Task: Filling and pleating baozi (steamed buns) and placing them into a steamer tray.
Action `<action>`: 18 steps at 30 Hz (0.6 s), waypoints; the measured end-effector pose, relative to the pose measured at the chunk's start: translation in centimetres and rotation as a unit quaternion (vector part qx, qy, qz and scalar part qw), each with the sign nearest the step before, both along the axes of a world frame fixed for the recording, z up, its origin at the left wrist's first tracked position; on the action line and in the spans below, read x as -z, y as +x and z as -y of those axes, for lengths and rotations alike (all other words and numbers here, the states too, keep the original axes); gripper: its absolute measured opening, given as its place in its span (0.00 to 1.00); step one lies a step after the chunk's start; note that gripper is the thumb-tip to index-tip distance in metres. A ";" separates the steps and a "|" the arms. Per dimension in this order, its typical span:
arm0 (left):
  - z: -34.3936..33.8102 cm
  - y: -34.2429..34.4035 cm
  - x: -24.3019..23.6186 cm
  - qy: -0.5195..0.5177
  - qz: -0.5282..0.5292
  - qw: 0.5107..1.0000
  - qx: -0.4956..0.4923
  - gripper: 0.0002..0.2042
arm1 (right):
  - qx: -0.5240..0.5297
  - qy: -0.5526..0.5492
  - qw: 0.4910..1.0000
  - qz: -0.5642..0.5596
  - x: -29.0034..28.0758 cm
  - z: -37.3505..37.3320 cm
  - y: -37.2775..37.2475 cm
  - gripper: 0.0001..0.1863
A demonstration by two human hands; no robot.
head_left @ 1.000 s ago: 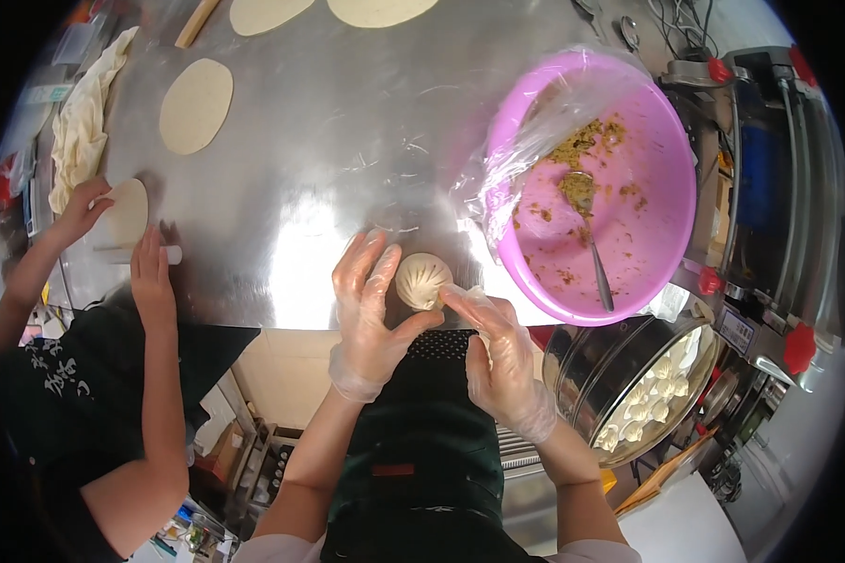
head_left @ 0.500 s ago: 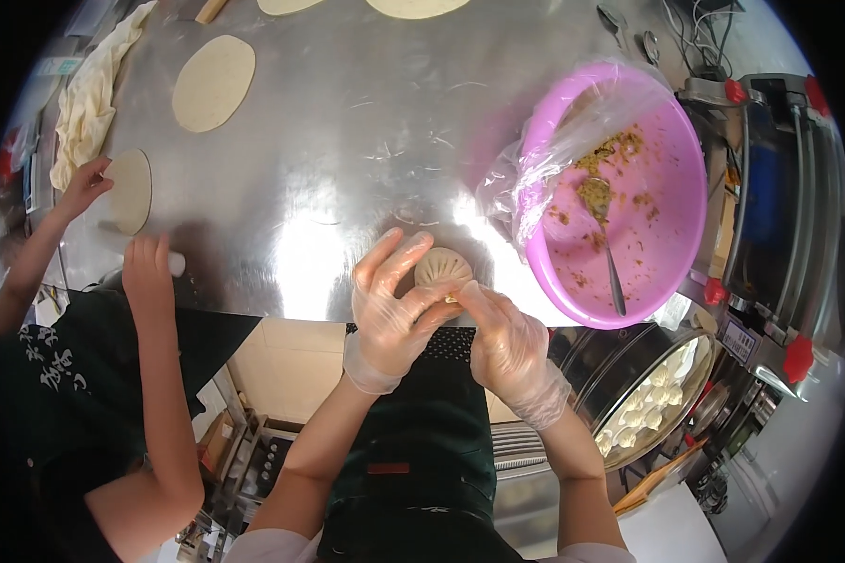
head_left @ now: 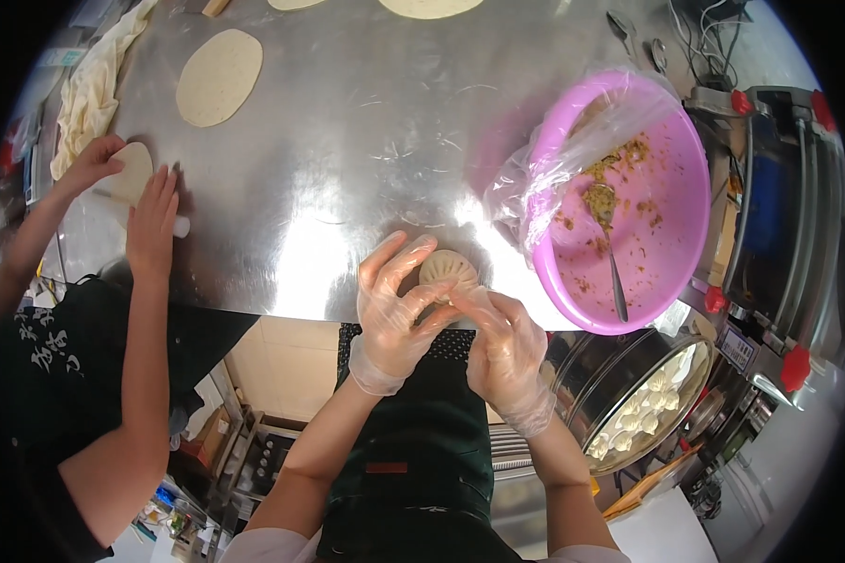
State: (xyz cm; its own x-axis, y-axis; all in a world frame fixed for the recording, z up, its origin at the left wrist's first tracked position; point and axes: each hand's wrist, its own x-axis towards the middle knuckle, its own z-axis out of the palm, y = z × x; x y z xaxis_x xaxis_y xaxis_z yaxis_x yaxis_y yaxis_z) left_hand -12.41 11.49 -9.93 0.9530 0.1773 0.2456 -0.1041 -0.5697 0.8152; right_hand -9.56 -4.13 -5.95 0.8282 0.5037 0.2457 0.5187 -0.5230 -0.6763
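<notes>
My left hand (head_left: 390,319), in a clear plastic glove, curls round the left and lower side of a pleated dough bun (head_left: 446,269), thumb and middle finger meeting on it while the upper fingers arch above. My gloved right hand (head_left: 505,352) pinches the bun's lower right edge, its fingertips against those of my left, partly hiding the dough. Just right of both hands is a pink bowl (head_left: 671,253) with scattered green-brown filling, a metal spoon (head_left: 615,277) and a draped plastic bag (head_left: 563,141).
At left a co-worker's hands (head_left: 148,225) work a dough round (head_left: 133,167) with a white rolling pin (head_left: 183,226). Further dough rounds (head_left: 218,77) and a cloth (head_left: 89,103) lie on the steel table (head_left: 347,113). A steamer (head_left: 577,385) holding several buns stands below right, beside machinery (head_left: 789,244).
My left thumb and middle finger have closed in over the bun, now partly covering it, and my right fingertips moved in with them. The co-worker's hands shifted upward over the rolling pin.
</notes>
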 end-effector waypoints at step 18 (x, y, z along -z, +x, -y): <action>-0.5 -0.3 1.2 -0.122 -0.045 0.991 0.024 0.36 | 0.168 0.238 0.918 -0.269 1.3 -1.1 -2.6 0.24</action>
